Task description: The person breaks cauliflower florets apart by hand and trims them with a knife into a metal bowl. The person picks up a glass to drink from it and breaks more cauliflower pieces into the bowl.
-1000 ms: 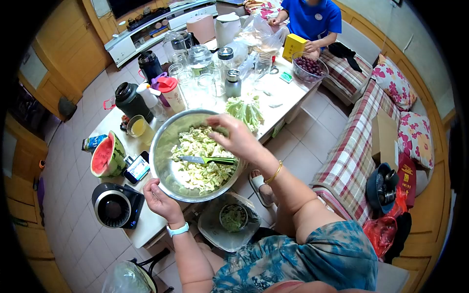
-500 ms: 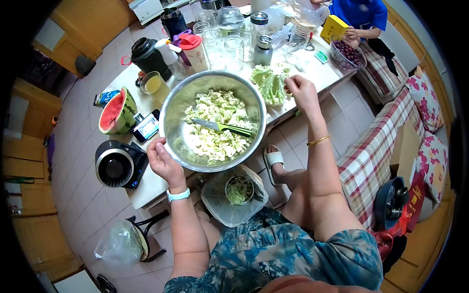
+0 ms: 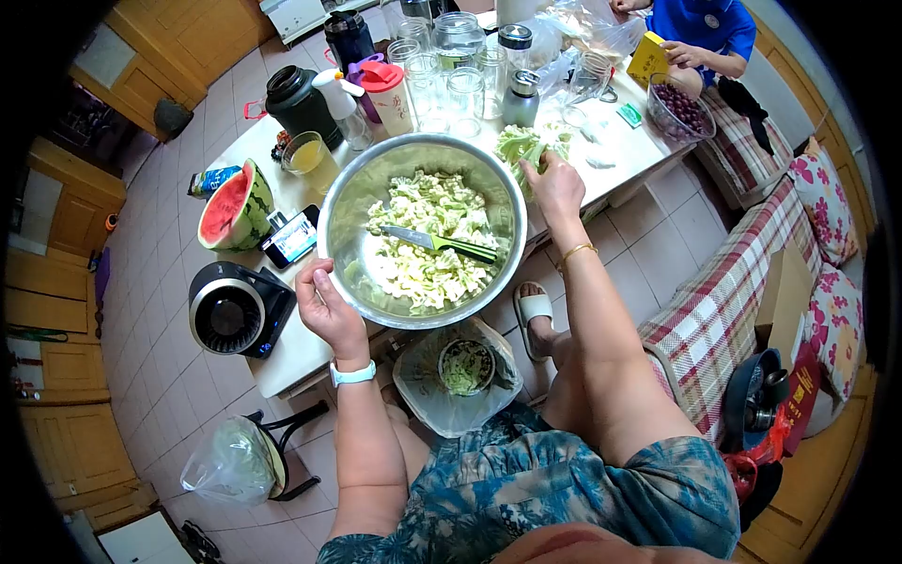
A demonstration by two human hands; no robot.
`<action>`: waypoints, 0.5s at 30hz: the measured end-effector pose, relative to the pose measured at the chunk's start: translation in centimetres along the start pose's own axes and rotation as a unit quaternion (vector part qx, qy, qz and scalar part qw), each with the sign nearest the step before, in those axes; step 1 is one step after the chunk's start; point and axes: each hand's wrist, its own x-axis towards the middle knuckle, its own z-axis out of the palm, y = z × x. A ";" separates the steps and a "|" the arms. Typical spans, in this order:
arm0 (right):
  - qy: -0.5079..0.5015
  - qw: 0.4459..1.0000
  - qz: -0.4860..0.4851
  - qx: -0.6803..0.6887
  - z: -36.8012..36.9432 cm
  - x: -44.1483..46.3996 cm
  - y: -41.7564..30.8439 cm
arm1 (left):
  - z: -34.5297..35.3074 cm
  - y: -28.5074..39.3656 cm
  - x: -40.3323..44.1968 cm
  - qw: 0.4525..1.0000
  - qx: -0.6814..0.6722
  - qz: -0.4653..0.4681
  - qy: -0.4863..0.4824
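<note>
A large metal bowl (image 3: 349,202) holds chopped pale green-and-white cauliflower pieces (image 3: 442,202). Across them lies a knife (image 3: 440,242) with a black-and-green handle. At the bowl's left rim is my left hand (image 3: 331,310), its fingers curled against the edge. My right hand (image 3: 556,193), closed, is down at the bunch of cauliflower (image 3: 526,146) on the table, right of the bowl; its fingertips are partly hidden. Below the bowl, a bag-lined bin (image 3: 409,381) contains a small container of green scraps (image 3: 465,368).
Glass jars (image 3: 465,99), a red-lidded cup (image 3: 387,99) and a glass of yellow liquid (image 3: 315,167) stand behind the bowl. Left are a cut watermelon (image 3: 230,211), a phone (image 3: 293,240) and a black fan-like device (image 3: 230,310). Another person in blue (image 3: 719,33) sits near a bowl of grapes (image 3: 681,113).
My right hand has moved down and left onto the cauliflower from just above its right side. My left hand stays at the bowl's rim. The view has shifted slightly.
</note>
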 end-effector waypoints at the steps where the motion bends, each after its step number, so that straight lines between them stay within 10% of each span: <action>1: 0.019 0.999 0.023 0.042 0.3 0.1 0.4 | 0.0 0.1 0.0 1.000 -0.005 0.001 -0.002; 9: -0.055 0.991 0.082 0.091 -3.7 0.5 4.3 | 5.2 8.8 1.2 0.981 0.024 0.092 -0.172; 15: -0.087 0.980 0.069 0.166 -2.7 0.7 4.3 | 20.6 11.5 4.6 0.862 0.119 0.277 -0.408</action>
